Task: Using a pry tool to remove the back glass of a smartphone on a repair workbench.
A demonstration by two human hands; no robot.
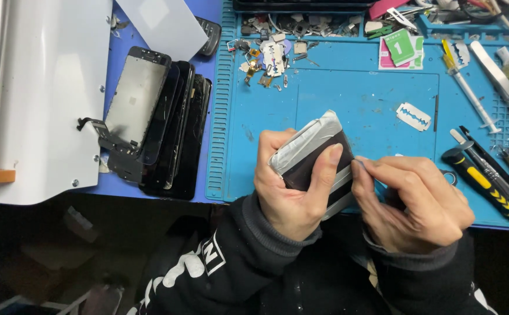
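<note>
A: What do I have in hand right now?

B: My left hand [292, 189] is closed around a dark phone panel [316, 160] wrapped along its top edge in grey tape, held tilted just above the blue mat [336, 93], thumb pressed across its face. My right hand [412, 201] is pinched shut at the panel's right edge; the fingertips [364, 166] seem to hold something thin and small there, but I cannot tell what.

A: Which step would you call it?

B: I judge I'm working at that edge, peeling or scraping. The next move calls for a steady left grip and a light, flat stroke so the glass doesn't crack.

A: Any packets or labels about?

B: A small green square packet [399, 46] lies over a pink one near the mat's top right, both flat. A bare razor blade [414, 116] sits on the surface below them, and a yellow-and-black screwdriver [482, 184] lies at the right. A stack of black screens [161, 116] lies left of the mat.
</note>
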